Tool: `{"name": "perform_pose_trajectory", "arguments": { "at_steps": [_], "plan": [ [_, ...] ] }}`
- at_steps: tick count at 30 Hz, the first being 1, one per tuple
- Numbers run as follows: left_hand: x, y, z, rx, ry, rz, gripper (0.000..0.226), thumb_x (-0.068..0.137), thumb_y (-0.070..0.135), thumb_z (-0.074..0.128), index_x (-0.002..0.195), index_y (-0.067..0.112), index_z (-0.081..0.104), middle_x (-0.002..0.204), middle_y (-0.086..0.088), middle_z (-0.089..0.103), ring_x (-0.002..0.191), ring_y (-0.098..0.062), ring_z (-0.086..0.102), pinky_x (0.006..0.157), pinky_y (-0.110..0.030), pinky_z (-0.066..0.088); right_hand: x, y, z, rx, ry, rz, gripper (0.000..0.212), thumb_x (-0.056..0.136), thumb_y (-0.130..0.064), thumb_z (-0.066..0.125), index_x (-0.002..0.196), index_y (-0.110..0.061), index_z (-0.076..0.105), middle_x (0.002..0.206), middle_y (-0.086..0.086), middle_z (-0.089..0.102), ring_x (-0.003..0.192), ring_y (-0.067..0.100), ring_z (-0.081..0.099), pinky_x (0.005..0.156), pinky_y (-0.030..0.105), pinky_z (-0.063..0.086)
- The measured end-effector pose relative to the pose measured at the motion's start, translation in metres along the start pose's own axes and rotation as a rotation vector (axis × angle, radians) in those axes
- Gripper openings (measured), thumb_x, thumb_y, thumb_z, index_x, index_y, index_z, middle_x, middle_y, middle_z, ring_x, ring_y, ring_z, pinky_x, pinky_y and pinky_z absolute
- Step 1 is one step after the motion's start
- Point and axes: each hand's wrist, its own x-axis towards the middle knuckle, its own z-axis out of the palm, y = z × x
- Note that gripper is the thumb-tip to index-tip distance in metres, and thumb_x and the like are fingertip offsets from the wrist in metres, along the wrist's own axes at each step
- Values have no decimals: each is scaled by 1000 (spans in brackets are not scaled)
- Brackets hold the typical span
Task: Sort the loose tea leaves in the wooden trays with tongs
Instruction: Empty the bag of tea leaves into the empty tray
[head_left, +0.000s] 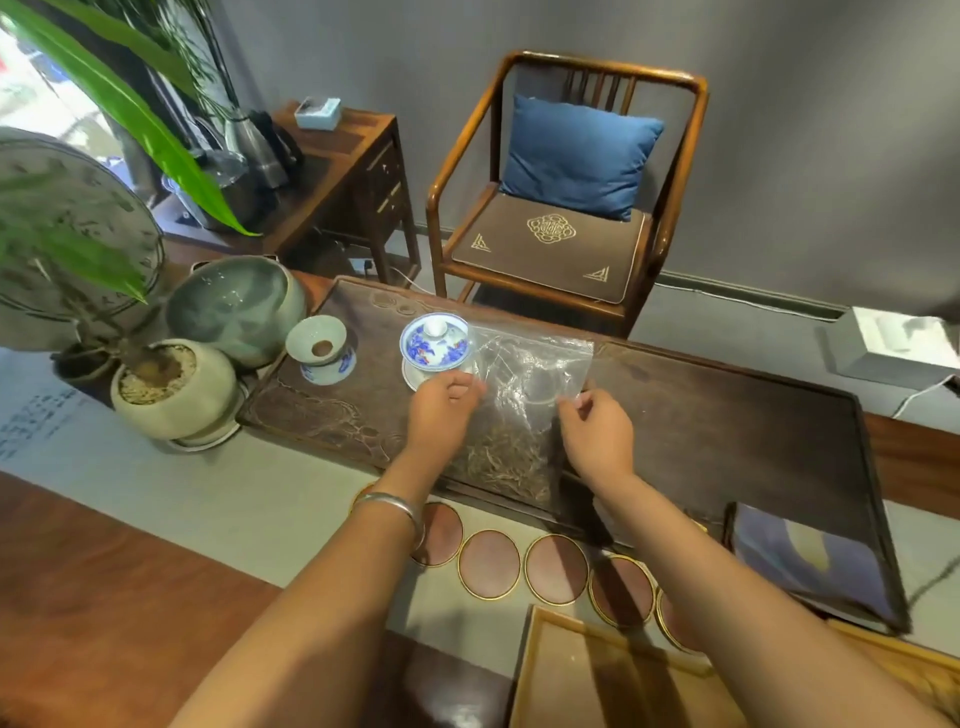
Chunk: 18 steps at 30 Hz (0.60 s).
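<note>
Beside the gaiwan (435, 349), left hand (440, 410) and right hand (597, 436) pinch the plastic bag (524, 395) of tea; wooden tray (566, 675) unfilled, tongs unseen, sorting apparently not begun.

Clear plastic bag (524, 395) of tea leaves (506, 462) lying on the dark tea tray, just right of the gaiwan. Leaves are dry, thin, brownish, bunched in the bag's near end. Far end is crinkled, mostly empty. Light wooden tray (613, 675) at bottom edge, nothing visible in it.
</note>
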Motion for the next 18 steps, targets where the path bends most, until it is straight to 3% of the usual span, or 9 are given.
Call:
{"name": "perform_pose_trajectory", "arguments": {
  "at_steps": [4, 9, 15, 18],
  "plan": [
    [-7, 7, -7, -125, -36, 1, 10, 87, 7, 59, 89, 6, 69, 72, -3, 70, 67, -10, 66, 65, -20, 51, -5, 1, -10, 12, 10, 2, 25, 91, -24, 57, 72, -9, 56, 63, 0, 55, 62, 14, 51, 53, 27, 36],
    [-42, 21, -27, -309, -76, 22, 9, 88, 0, 60, 96, -3, 65, 77, -10, 69, 63, -6, 68, 60, -14, 52, -41, -4, -40, 101, -92, -11, 22, 89, -23, 62, 71, -11, 59, 64, -1, 57, 62, 11, 52, 60, 27, 42],
    [-122, 41, -52, -401, -37, 19, 10, 86, -1, 65, 91, 8, 68, 70, 4, 71, 66, 0, 67, 61, -10, 49, -107, -16, -78, 148, -111, -81, 19, 88, -20, 64, 72, -10, 60, 70, 6, 59, 63, 6, 51, 57, 15, 38],
    [-159, 45, -68, -428, -24, 34, 9, 84, -1, 67, 84, 8, 68, 66, 0, 70, 64, -5, 68, 59, -12, 50, -145, -18, -100, 102, -120, -158, 16, 87, -24, 64, 73, -19, 61, 77, -2, 59, 73, 4, 54, 65, 20, 43]
  ]
}}
